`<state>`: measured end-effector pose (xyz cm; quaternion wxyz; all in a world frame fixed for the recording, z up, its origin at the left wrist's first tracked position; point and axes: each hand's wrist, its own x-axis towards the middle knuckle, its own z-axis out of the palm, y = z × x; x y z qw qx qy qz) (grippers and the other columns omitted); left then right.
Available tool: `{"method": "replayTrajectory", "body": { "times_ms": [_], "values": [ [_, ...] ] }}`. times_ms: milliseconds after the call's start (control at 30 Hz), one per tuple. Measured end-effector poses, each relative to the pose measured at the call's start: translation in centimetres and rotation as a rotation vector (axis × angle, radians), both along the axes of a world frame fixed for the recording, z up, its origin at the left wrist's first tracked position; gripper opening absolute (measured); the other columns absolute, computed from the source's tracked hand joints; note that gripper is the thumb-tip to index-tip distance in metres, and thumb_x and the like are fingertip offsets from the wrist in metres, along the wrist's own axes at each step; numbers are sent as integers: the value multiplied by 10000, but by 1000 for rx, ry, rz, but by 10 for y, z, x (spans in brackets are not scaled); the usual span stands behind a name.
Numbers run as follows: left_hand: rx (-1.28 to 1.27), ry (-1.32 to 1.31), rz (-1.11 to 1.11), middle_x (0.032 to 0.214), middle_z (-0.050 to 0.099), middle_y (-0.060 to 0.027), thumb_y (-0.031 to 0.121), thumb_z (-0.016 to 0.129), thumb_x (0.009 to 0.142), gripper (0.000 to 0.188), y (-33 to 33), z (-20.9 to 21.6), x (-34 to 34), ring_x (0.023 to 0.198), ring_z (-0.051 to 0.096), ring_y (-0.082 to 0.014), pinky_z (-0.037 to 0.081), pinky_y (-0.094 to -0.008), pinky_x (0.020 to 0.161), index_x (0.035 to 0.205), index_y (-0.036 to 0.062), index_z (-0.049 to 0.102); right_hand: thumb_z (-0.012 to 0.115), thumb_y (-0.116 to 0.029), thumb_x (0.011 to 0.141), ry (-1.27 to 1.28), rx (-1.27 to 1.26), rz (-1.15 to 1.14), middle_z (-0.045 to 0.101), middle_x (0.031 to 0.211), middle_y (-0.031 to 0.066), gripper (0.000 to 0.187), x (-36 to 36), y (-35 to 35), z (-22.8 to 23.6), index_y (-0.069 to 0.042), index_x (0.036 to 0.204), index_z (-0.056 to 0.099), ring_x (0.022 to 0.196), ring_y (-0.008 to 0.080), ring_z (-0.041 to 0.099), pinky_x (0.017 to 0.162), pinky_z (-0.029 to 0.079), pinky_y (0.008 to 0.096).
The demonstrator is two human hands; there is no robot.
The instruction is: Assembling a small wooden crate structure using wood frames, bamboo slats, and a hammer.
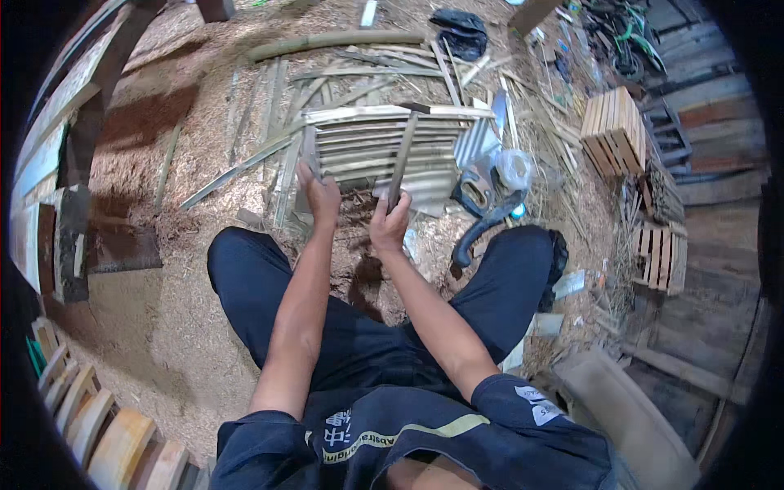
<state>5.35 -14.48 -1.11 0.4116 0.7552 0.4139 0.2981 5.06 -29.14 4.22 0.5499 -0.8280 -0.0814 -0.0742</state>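
Observation:
In front of my knees lies a slatted wooden panel (367, 151) made of several thin strips. My left hand (321, 196) is closed on an upright wooden strip (309, 147) at the panel's left side. A hammer (403, 155) is in my right hand (389, 220), gripped low on the handle. Its dark head is over the panel's far edge; whether it touches the wood I cannot tell. Right of the panel are a grey corrugated sheet (477, 145), a roll of clear material (514, 169) and a dark curved object (486, 226).
Loose wooden strips (376, 72) and a long pole (335, 42) lie beyond the panel. Slatted crates (612, 131) stand at the right, near a plank wall (710, 237). A black plastic bag (460, 33) lies farther off. Cut wood pieces (122, 449) line the lower left.

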Motion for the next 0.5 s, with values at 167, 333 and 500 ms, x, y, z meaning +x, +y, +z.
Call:
{"method": "replayTrajectory", "body": {
  "times_ms": [167,333,500],
  "values": [
    [-32,-84,61,1426,406,-304,92,570,880,603,-52,0,-20,1328,406,-443,315,-450,1123,1421,-71,361,517,-305,993,305,-203,-52,602,917,355,421,-37,-47,-46,28,1204,370,899,559,557,747,411,592],
    [17,-36,-200,1148,592,-248,81,562,912,294,-88,-7,-21,1093,555,-413,428,-445,972,1187,-24,582,515,-253,990,397,-243,-87,580,1003,347,342,-24,-77,-86,19,1174,420,907,542,567,764,443,586],
    [66,-55,-676,1022,652,-200,55,552,922,178,-124,-13,20,982,608,-382,477,-438,882,1057,11,660,505,-215,981,164,-403,-229,564,1027,278,252,16,-106,-87,17,1071,542,997,463,550,848,441,525]
  ]
}}
